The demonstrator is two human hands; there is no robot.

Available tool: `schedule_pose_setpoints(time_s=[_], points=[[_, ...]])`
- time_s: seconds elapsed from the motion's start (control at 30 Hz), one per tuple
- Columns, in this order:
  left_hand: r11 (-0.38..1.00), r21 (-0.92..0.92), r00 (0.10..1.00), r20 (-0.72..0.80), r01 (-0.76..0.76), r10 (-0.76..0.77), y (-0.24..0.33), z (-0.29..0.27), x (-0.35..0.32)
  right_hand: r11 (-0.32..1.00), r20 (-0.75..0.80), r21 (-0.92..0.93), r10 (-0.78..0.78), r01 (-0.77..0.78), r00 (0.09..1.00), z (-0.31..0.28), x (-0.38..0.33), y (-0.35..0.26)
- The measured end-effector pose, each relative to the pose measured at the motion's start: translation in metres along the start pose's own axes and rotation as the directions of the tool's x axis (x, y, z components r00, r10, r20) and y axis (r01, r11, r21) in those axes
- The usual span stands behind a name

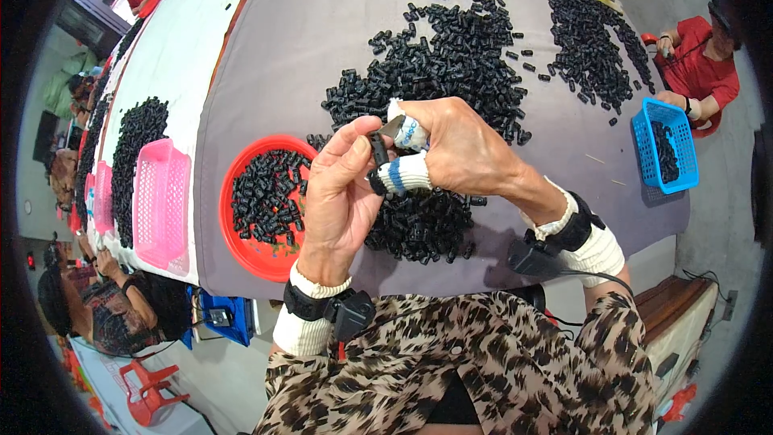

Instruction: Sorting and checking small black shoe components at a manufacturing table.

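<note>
My left hand [334,209] is closed, pinching a small black cylindrical plastic part [380,151] between thumb and fingertips. In my closed right hand [467,149] is a small knife, its short metal blade [391,126] touching or very near the part's upper end. White wrapping with blue marks [412,134] covers the thumb area and hides the knife's handle. A white cloth sleeve with a blue band [404,174] covers a right finger, which lies against the part's lower end. Behind and below both hands spreads a heap of similar black parts [451,64].
A red round tray [229,201] of black parts stands left of my left hand. Farther left are a pink basket [163,205] and another pile [138,161]. On the right, a person in red [699,64] sits by a blue basket [694,145]. Other people work along the left.
</note>
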State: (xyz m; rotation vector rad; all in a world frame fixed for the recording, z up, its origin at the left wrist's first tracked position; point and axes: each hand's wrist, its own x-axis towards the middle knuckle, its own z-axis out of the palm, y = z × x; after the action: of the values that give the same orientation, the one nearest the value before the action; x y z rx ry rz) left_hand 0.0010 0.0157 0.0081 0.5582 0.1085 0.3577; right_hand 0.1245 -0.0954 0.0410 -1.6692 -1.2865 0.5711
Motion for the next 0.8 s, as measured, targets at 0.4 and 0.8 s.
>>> schedule_pose_setpoints(time_s=[0.4, 0.8], points=[[0.978, 0.209, 0.992, -0.119, -0.013, 0.038, 0.0007, 0.0033, 0.0005, 1.0, -0.054, 0.004, -0.013, 0.013, 0.998, 0.0038, 0.0003, 0.0007], [0.998, 0.06, 0.996, -0.085, -0.021, 0.026, -0.0019, -0.0032, -0.0025, 1.0, 0.006, 0.019, 0.018, -0.018, 1.0, 0.0034, 0.0033, 0.0012]])
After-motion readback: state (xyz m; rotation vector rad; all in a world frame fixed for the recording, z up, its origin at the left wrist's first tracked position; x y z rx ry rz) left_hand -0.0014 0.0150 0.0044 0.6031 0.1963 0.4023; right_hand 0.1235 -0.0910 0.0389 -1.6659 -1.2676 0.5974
